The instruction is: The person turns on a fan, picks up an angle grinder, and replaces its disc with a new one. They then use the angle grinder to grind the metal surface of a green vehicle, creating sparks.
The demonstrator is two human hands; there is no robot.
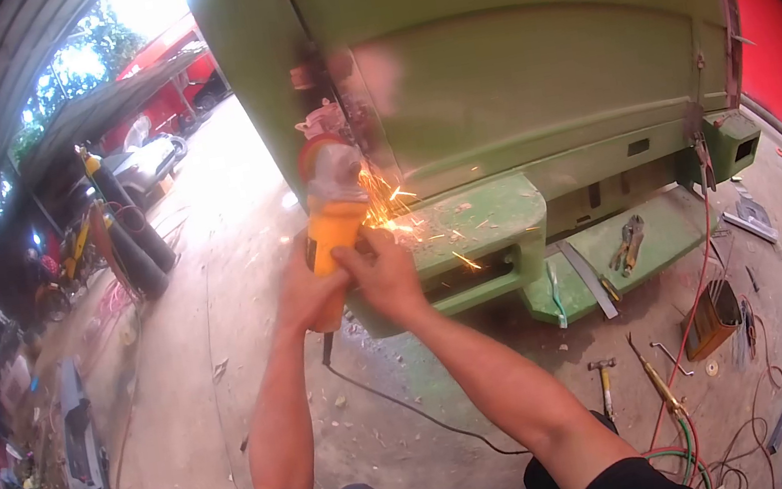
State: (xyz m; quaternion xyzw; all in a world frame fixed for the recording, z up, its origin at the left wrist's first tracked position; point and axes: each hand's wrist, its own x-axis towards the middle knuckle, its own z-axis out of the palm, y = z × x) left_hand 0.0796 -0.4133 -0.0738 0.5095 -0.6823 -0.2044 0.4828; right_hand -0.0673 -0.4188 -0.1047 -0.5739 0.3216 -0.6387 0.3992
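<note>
A yellow angle grinder (340, 227) is held upright in front of me, its guarded head against the corner of a green vehicle body (529, 82). My left hand (302, 293) wraps round the grinder's body from the left. On its right side my right hand (385, 271) grips it too, with the thumb over the casing. Orange sparks (384, 195) spray to the right and down onto the green bumper (478, 216). Bare, pinkish patches show on the metal near the grinder's head. The disc itself is hidden behind the guard and blur.
On the green step lie locking pliers (628, 244) and a flat metal strip (588, 278). A hammer (605, 384), a cutting torch (655, 372) with hoses and a rusty can (712, 318) are on the floor. The grinder's cord (406, 409) trails below. Gas cylinders (131, 248) stand left.
</note>
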